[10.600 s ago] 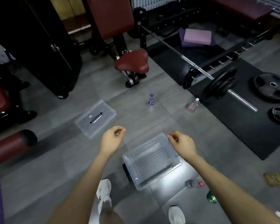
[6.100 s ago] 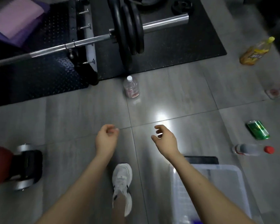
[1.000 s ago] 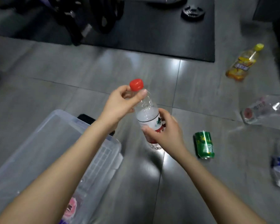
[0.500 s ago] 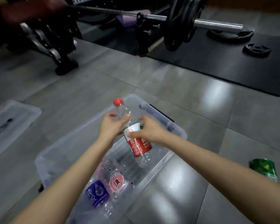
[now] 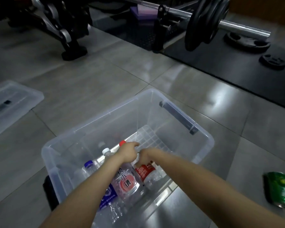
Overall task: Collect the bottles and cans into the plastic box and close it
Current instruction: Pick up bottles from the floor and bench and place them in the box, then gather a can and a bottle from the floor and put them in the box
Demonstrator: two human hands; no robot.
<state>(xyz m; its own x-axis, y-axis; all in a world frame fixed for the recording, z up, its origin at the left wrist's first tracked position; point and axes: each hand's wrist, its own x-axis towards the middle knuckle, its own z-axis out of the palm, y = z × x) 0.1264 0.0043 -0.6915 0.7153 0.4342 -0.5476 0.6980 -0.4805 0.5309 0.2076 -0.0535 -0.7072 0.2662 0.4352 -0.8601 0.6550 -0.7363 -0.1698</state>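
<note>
Around: plastic box [image 5: 210, 143] sits open on the grey floor tiles, with a black latch bar [image 5: 178, 118] on its far-right rim. Its lid [image 5: 13, 101] lies flat on the floor, well apart to the left. Green can [image 5: 280, 190] lies on its side on the floor right of the box, outside it. Behind: loaded barbell [image 5: 204, 22] on a rack, loose weight plates [image 5: 247, 41] on the black mat, bench frame [image 5: 64, 32] far left.

In the box: blue-label bottle [image 5: 108, 195] and pink-label bottle [image 5: 126, 182] lie side by side. Both forearms cross over them and hide part of each.

Red-capped bottle [image 5: 146, 172] is down at the box bottom, just beside the pink-label one. Left hand [image 5: 127, 153]: grip closed near the neck, just behind the cap. Right hand [image 5: 144, 157]: grip curled on the body above the red label.

Delta vs 0.5 s ago: that bottle was held nearly upright above the box; now it is lowered inside and tilted flat. Both hands have gone down with it. Can unmoved.
</note>
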